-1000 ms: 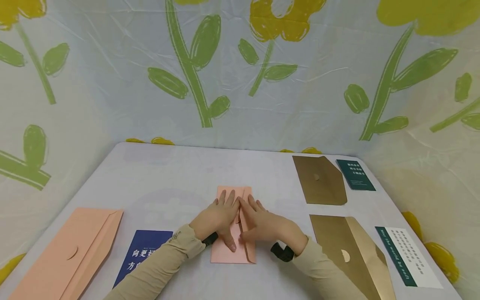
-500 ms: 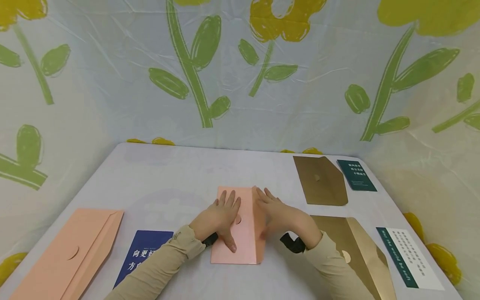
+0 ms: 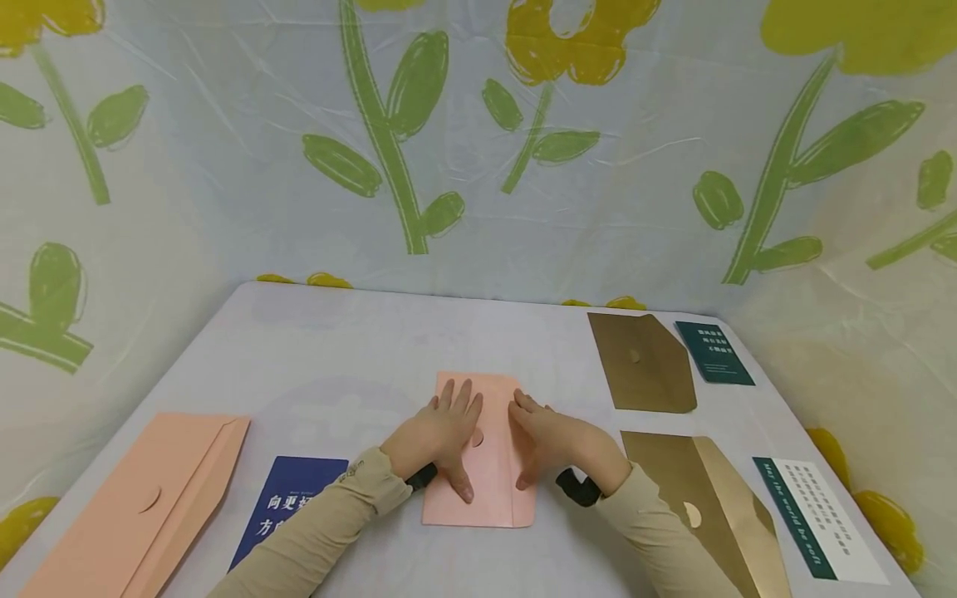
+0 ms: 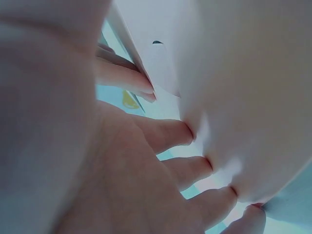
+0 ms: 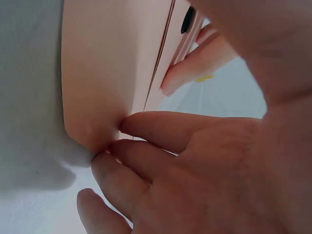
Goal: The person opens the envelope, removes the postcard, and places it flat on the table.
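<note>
A small pink paper envelope [image 3: 486,494] lies upright at the table's middle. Its flap [image 3: 523,511] is folded out to the right, and a half-moon slit shows near its centre. My left hand [image 3: 434,436] rests on the envelope's left part with fingers spread; in the left wrist view its fingertips [image 4: 187,134] meet the pink paper. On the right, my right hand [image 3: 564,442] touches the flap with extended fingers and the thumb near its lower part. In the right wrist view, fingertips [image 5: 127,124] press the flap close to its bevelled corner.
At the left lie a large pink envelope [image 3: 112,490] and a dark blue card [image 3: 295,482], partly under my sleeve. Two gold-brown envelopes [image 3: 643,374] [image 3: 673,473] lie right, beside a green card [image 3: 714,353] and a white-and-green card [image 3: 822,515]. Flowered cloth [image 3: 598,208] hangs behind.
The small envelope's flap, earlier folded over its front, has swung out to the right. My right hand has moved right with it, while the left hand stays on the envelope.
</note>
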Action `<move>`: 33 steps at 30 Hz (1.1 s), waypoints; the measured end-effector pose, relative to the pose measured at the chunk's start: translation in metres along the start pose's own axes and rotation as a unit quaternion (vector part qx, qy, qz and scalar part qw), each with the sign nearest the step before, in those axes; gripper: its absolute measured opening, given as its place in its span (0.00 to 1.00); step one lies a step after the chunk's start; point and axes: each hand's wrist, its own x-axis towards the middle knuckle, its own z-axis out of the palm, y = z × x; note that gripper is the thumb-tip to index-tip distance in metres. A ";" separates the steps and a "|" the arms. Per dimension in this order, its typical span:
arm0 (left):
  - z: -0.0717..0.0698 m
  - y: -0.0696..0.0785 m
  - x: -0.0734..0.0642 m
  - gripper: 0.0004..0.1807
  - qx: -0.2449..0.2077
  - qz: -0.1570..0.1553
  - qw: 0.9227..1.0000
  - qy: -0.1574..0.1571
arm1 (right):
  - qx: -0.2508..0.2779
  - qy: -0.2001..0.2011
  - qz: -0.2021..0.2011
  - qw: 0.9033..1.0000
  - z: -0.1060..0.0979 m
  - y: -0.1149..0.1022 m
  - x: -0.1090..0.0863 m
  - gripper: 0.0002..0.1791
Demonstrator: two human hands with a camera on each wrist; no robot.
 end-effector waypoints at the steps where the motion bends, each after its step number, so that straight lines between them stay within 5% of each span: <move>1: 0.000 0.000 0.000 0.78 0.001 0.000 1.000 0.000 | 0.001 0.001 0.001 1.000 0.001 0.000 0.000 0.61; 22: -0.008 0.003 0.004 0.70 -0.014 0.006 0.999 -0.028 | 0.008 -0.006 0.001 1.000 0.006 0.000 0.003 0.63; 33: -0.004 0.016 0.008 0.56 0.007 0.007 0.999 0.040 | -0.003 -0.005 -0.004 1.000 0.005 -0.001 0.003 0.63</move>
